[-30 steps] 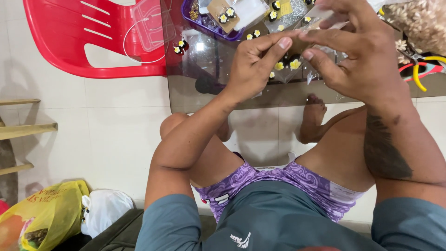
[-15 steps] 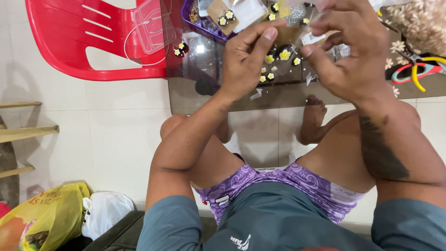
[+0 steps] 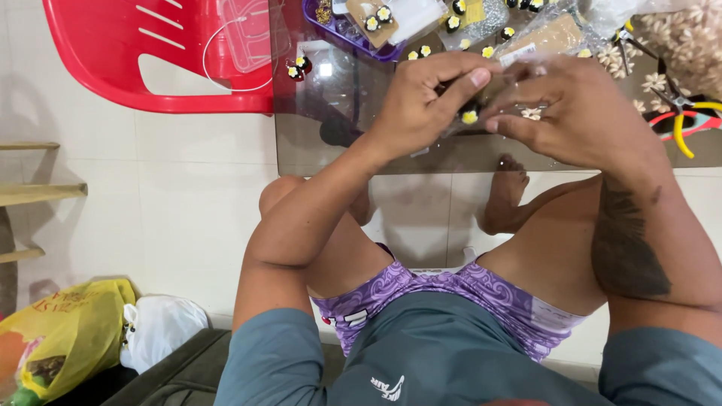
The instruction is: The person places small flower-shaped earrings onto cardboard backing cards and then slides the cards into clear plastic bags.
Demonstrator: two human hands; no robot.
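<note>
two hands, one small clear packet, above glass table

left hand (image 3: 421,105) and right hand (image 3: 579,113) pinch clear packet (image 3: 481,94), contents mostly hidden; one yellow flower bead (image 3: 470,117) shows beneath; glass table (image 3: 316,135) edge cropped; pliers (image 3: 681,120) partly cut off.

The person wears a grey-blue short-sleeved shirt (image 3: 421,361) with a small white emblem on the front. Below it are purple shorts (image 3: 451,289) printed with a lighter swirling paisley pattern, with a pale band along the hem of the right leg. Both forearms are bare. The right forearm carries a large dark tattoo (image 3: 628,240) running lengthwise from the wrist. The left hand (image 3: 421,105) and right hand (image 3: 579,113) are bare, without rings or gloves. The legs and the one visible foot (image 3: 505,192) are bare.
</note>
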